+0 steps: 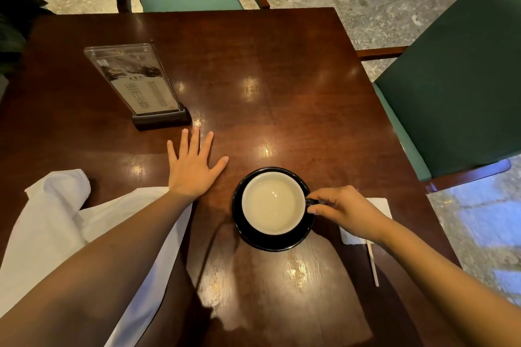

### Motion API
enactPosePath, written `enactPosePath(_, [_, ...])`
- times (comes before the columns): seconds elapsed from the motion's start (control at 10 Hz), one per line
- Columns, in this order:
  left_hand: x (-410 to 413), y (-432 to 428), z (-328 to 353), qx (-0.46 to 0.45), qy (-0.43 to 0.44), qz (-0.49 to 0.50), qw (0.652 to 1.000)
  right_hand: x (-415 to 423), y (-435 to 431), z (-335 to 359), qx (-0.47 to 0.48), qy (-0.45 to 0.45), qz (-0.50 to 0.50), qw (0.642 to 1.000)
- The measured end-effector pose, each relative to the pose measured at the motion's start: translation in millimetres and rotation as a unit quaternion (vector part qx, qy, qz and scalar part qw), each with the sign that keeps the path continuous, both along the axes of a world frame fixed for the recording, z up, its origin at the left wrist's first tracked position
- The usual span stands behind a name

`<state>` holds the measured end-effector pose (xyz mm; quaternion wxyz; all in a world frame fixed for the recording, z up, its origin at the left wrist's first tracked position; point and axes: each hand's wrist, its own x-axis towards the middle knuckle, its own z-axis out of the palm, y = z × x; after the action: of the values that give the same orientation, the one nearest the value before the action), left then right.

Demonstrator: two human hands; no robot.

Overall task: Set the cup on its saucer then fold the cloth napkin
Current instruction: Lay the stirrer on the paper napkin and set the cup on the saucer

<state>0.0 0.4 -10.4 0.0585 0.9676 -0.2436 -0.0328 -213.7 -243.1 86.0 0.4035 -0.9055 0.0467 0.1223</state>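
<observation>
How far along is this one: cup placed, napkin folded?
Looks done: the cup sits inside the black saucer. In hand: the right hand pinches the cup's handle, so it is not yet released, and the left hand lies flat and open on the table. Left: the cloth napkin lies loose and rumpled under the left forearm, not folded.

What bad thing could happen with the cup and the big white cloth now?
The right hand pinches only the small handle of the cup, so the cup could tip or slide on the saucer. The left forearm lies across the cloth napkin, so pulling the cloth may drag it crooked.
</observation>
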Motion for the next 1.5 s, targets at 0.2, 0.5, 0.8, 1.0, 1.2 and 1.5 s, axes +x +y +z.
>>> enactPosePath(0.2, [0.3, 0.2, 1.0, -0.001, 0.003, -0.001, 1.000, 1.9, -3.7, 1.3, -0.053, -0.018, 0.008, 0.998])
enactPosePath(0.5, [0.3, -0.1, 0.1, -0.001, 0.007, 0.000, 1.000, 2.1, -7.1, -4.2, -0.074, -0.041, 0.017, 0.996])
enactPosePath(0.8, [0.6, 0.1, -0.3, -0.002, 0.004, 0.001, 1.000, 4.6, -6.0, -6.5, -0.049, -0.027, -0.013, 0.998])
enactPosePath(1.0, [0.8, -0.2, 1.2, 0.005, 0.010, 0.000, 1.000, 3.9, -6.4, -5.8, -0.013, -0.005, -0.022, 1.000])
enactPosePath(1.2, [10.7, -1.8, 17.9, 0.050, 0.108, -0.008, 0.993, 15.8, -13.4, 2.1, 0.026, 0.080, -0.021, 0.996])
enactPosePath(1.5, [11.5, 45.3, 61.7, 0.099, 0.238, -0.079, 0.963, 50.3, -13.1, 57.5, -0.041, 0.143, 0.021, 0.989])
